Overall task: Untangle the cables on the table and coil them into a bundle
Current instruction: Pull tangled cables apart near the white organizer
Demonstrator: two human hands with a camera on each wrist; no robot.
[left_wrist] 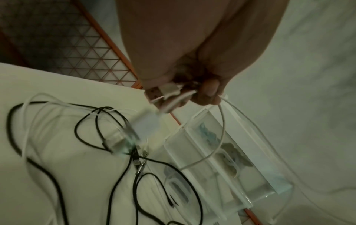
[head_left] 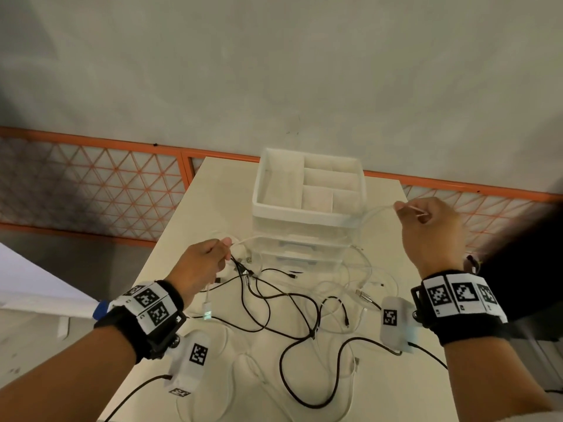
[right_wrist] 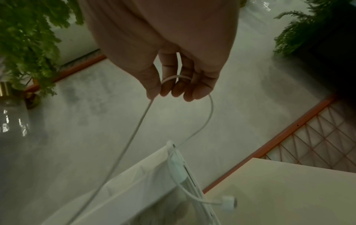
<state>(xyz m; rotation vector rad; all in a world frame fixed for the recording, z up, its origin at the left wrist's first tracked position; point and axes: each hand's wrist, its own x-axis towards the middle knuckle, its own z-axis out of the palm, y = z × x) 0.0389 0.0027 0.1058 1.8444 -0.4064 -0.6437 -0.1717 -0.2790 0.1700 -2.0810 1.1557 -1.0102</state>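
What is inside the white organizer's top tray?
The top tray shows several white compartments, seemingly bare from the head view. The clear drawers below hold blurred, unidentifiable items.

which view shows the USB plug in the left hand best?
Left wrist: the USB plug sits close and unobstructed in the left hand grip, metal end visible. In the head view the fingers hide it. The right wrist view misses it.

drawer organizer [head_left: 307,205] mid-table behind loose cables [head_left: 274,303]; bare table [head_left: 219,190] beside
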